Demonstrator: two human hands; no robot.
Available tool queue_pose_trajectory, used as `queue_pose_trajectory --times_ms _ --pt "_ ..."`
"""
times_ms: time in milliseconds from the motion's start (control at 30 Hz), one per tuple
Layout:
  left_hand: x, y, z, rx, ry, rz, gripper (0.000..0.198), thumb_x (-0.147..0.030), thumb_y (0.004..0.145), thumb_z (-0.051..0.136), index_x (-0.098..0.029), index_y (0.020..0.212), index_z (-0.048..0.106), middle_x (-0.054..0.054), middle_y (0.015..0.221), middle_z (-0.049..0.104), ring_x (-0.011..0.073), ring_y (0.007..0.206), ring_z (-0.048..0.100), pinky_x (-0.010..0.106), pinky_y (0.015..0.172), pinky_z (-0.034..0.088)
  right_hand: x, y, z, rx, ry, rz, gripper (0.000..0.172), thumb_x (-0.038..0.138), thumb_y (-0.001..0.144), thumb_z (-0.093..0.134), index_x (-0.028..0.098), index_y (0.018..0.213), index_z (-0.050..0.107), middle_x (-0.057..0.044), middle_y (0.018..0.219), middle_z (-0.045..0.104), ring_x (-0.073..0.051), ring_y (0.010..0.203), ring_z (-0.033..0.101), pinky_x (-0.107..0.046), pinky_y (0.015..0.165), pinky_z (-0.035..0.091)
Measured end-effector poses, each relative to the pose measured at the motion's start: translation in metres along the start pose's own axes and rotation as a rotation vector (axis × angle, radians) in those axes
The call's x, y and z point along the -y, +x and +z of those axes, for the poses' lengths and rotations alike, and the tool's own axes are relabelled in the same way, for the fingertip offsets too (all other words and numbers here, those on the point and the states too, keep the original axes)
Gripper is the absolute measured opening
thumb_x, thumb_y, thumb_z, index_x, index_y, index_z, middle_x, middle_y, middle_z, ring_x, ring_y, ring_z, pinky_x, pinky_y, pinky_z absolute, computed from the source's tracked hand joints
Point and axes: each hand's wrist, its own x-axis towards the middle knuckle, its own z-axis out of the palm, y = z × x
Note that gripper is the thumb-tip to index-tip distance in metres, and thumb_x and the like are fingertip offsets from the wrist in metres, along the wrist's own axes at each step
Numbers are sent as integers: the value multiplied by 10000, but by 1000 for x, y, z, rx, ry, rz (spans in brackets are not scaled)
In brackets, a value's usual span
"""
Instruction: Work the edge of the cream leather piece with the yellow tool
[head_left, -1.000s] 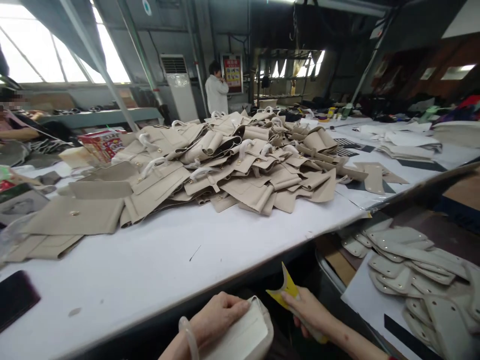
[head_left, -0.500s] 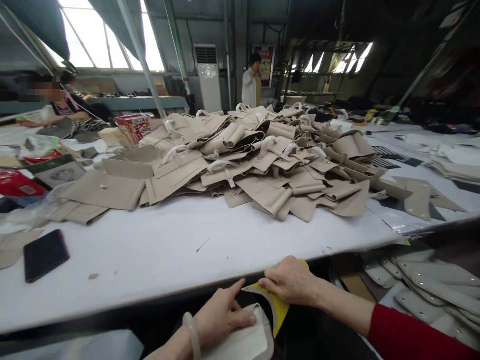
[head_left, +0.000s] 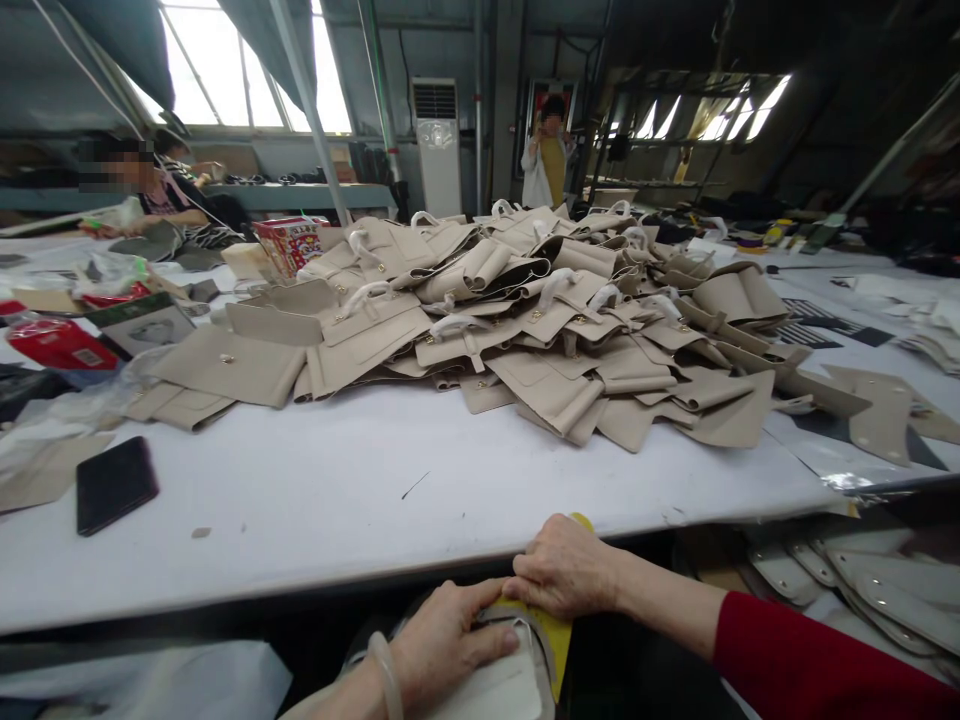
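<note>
At the bottom centre, my left hand (head_left: 450,640) lies over an off-white padded panel (head_left: 502,690) with rounded corners, its thumb on top and its index finger stretched toward my other hand. The fingers beneath are hidden. My right hand (head_left: 566,568) is closed in a fist-like grip on a yellow piece (head_left: 556,640) with a greyish curved inner edge. This piece sits against the far right end of the panel. The fingertips of both hands meet or nearly meet there, just below the table's front edge.
A large heap of beige bag parts (head_left: 450,330) with wrapped handles covers the white table (head_left: 315,500). A black phone (head_left: 117,485) lies at left. Off-white panels with studs (head_left: 877,590) are stacked at lower right. People sit at far left, and another person (head_left: 551,160) stands behind.
My right hand has moved left and down with the yellow piece, closing up to my left fingertips and the panel's end. The camera view has shifted slightly left.
</note>
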Motion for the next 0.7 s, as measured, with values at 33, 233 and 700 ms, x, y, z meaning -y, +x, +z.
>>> queue_pose_trajectory --times_ms 33,233,700 --pt "1 0 0 3 -7 7 309 -353 864 594 -357 1163 674 -74 767 655 144 666 505 233 608 341 0 0 0 2 -1 -6 551 502 1015 301 202 692 630 -48 626 715 -185 546 649 -307 507 184" --pt "6 1 1 0 43 15 322 -357 882 573 -356 1184 686 -52 714 643 149 619 489 242 592 332 5 1 0 25 6 -10 556 478 1022 299 188 717 663 -68 637 717 -207 542 660 -301 489 191" --pt "6 3 4 -5 131 31 275 -424 928 517 -316 1069 727 0 805 722 196 674 603 272 633 350 19 -7 6 92 41 85 558 418 1049 242 205 751 663 -51 686 730 -213 577 675 -319 509 209"
